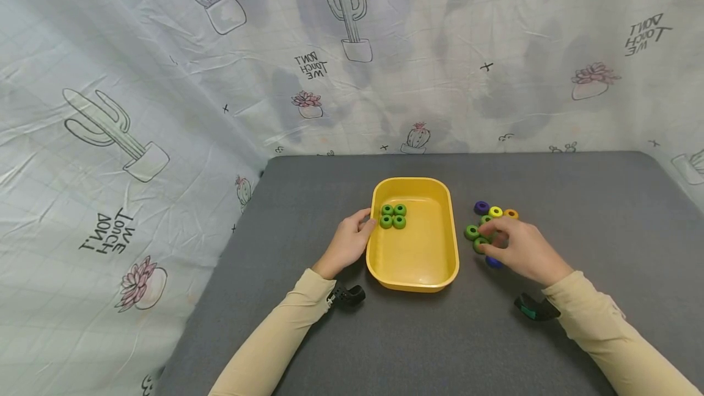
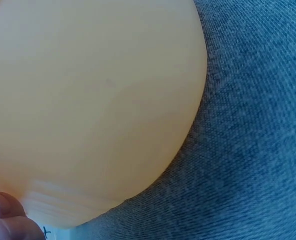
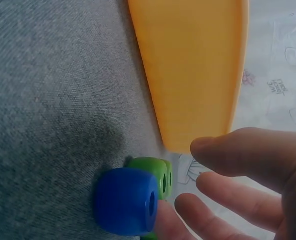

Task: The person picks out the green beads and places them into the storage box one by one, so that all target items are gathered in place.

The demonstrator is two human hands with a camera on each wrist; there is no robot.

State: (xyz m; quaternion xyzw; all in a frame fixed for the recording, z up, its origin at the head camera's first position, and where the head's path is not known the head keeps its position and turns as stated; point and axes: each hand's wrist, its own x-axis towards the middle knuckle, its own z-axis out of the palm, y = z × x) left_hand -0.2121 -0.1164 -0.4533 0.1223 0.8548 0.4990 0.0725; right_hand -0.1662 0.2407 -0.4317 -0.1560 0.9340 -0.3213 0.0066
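A yellow tray [image 1: 412, 255] stands on the grey table, with several green rings [image 1: 399, 222] grouped at its left side. My left hand [image 1: 350, 240] holds the tray's left edge; in the left wrist view its fingertips [image 2: 8, 215] rest along the outer wall. Right of the tray, my right hand [image 1: 519, 246] hovers over a loose cluster, thumb and fingers spread with nothing between them. Close under it are loose green rings [image 1: 472, 233] and a blue ring [image 3: 123, 202], partly covered by the hand in the head view.
Beyond the right hand lie a purple ring [image 1: 481, 207], a yellow ring [image 1: 495, 212] and an orange ring [image 1: 511, 214]. A patterned white cloth [image 1: 396, 96] hangs behind the grey table [image 1: 308, 188] and along its left side.
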